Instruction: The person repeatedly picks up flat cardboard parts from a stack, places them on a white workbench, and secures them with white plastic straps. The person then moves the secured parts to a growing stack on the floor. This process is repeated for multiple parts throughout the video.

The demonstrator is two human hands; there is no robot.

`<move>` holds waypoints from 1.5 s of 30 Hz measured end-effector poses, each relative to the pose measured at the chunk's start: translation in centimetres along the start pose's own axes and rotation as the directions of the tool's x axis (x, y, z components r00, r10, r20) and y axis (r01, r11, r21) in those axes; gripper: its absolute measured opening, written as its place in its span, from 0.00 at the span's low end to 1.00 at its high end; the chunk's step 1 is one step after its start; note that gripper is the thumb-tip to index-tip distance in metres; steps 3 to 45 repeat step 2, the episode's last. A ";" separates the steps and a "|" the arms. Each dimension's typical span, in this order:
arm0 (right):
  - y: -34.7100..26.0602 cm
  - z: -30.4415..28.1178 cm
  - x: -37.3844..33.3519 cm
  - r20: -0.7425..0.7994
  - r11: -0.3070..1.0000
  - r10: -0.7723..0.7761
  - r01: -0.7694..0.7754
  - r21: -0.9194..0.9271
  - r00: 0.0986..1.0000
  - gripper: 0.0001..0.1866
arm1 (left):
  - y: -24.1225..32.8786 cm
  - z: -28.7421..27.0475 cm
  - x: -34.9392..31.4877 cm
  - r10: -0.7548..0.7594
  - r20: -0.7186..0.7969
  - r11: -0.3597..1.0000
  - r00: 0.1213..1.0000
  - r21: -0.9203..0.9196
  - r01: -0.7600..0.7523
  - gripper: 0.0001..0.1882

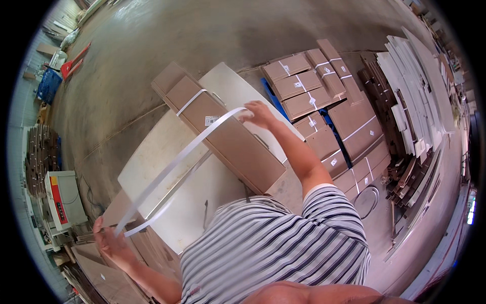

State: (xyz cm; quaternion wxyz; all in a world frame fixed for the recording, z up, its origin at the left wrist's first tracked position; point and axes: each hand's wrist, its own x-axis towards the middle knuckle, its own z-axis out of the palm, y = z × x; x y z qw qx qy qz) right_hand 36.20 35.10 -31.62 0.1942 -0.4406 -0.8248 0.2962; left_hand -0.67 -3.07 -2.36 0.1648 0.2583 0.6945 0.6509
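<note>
A long, flat brown carton (pixel 223 126) lies at a slant across a white-topped bench (pixel 157 147) in front of me. One white strap (pixel 191 102) circles it near its far end, and a printed label sits near its middle. A loose white packing strap (pixel 174 161) arcs above the bench and carton between my hands. My right hand (pixel 260 115), over the carton's right side, pinches one end of this strap. Down at the left, beyond the bench's edge, my left hand (pixel 114 245) grips the strap, slightly blurred. From there a second length runs back toward the gap in the bench top.
Strapped cartons (pixel 304 86) stand stacked on a blue pallet at the right. White panels (pixel 410 96) lean beyond them. At the left are a white box-shaped machine (pixel 66 200) with a red panel, stacked brown boards (pixel 43 157) and a red pallet truck (pixel 75 63).
</note>
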 end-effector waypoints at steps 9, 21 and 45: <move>0.0 1.2 -0.2 -0.109 0.986 -0.118 0.129 0.102 0.987 0.18 | -0.2 1.6 0.1 -0.010 0.021 0.997 1.000 0.075 0.008 0.18; 0.0 1.2 -0.2 -0.109 0.986 -0.118 0.129 0.102 0.987 0.18 | -0.2 1.6 0.1 -0.010 0.021 0.997 1.000 0.075 0.008 0.18; 0.0 1.2 -0.2 -0.109 0.986 -0.118 0.129 0.102 0.987 0.18 | -0.2 1.6 0.1 -0.010 0.021 0.997 1.000 0.075 0.008 0.18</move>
